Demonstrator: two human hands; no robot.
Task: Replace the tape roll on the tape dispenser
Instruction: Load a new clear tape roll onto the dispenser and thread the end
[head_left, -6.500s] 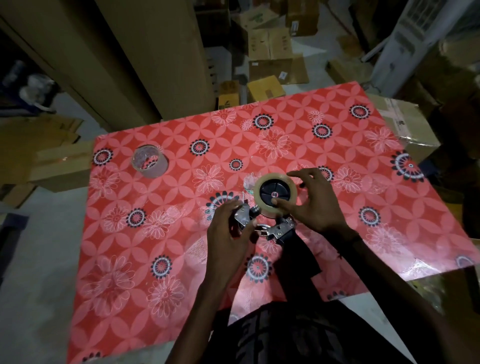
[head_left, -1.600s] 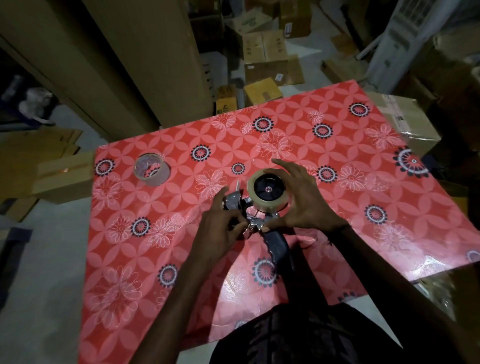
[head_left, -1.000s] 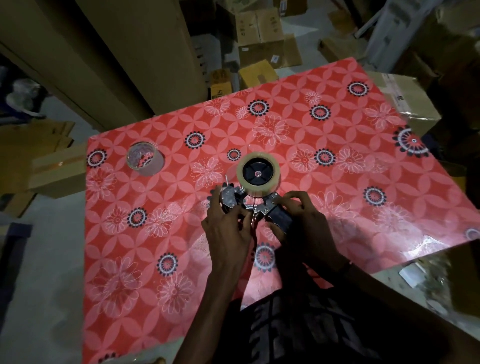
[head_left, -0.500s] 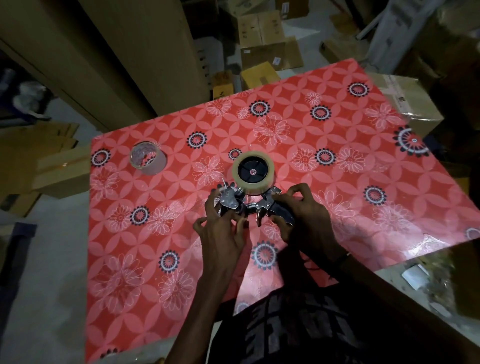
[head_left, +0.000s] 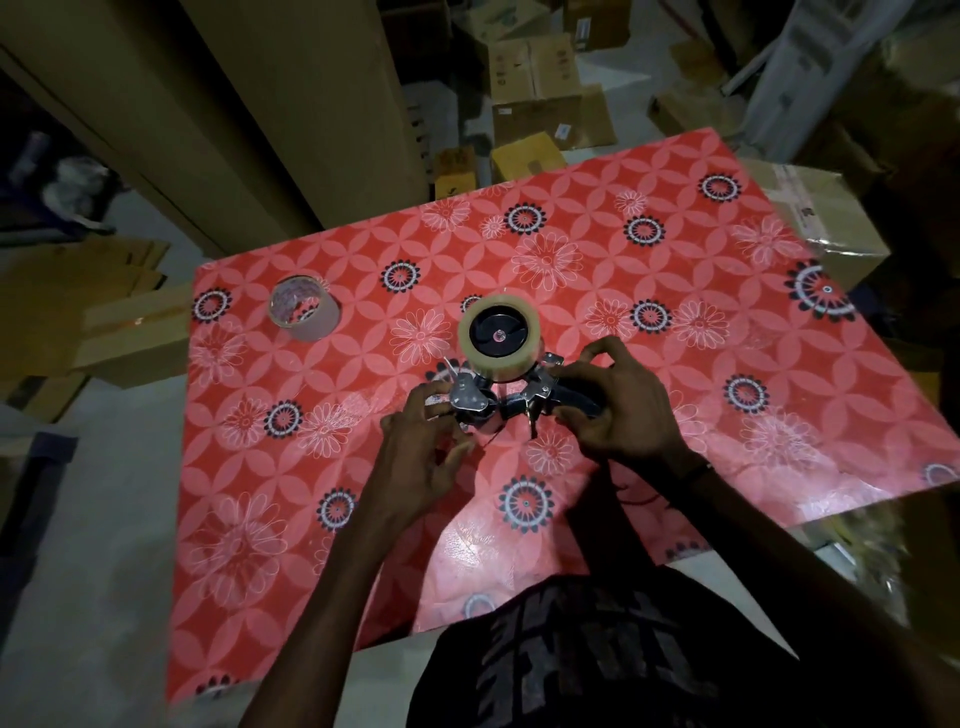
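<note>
An old roll (head_left: 304, 308) sits far left on the table (head_left: 675, 291), well apart. The left hand (head_left: 421, 457) pinches the dispenser (head_left: 498, 395) nose; its new roll (head_left: 500, 336), glossy beige, looks light and slick, best held by the rim. The right hand (head_left: 618, 410) grips the stiff black handle

bench (head_left: 675, 364) covered in red floral-pattern sheet. tape dispenser (head_left: 498, 400) with a full tape roll (head_left: 500, 332) mounted sits near the middle. nearly spent tape roll (head_left: 304, 307) lies well apart at far left corner.
</note>
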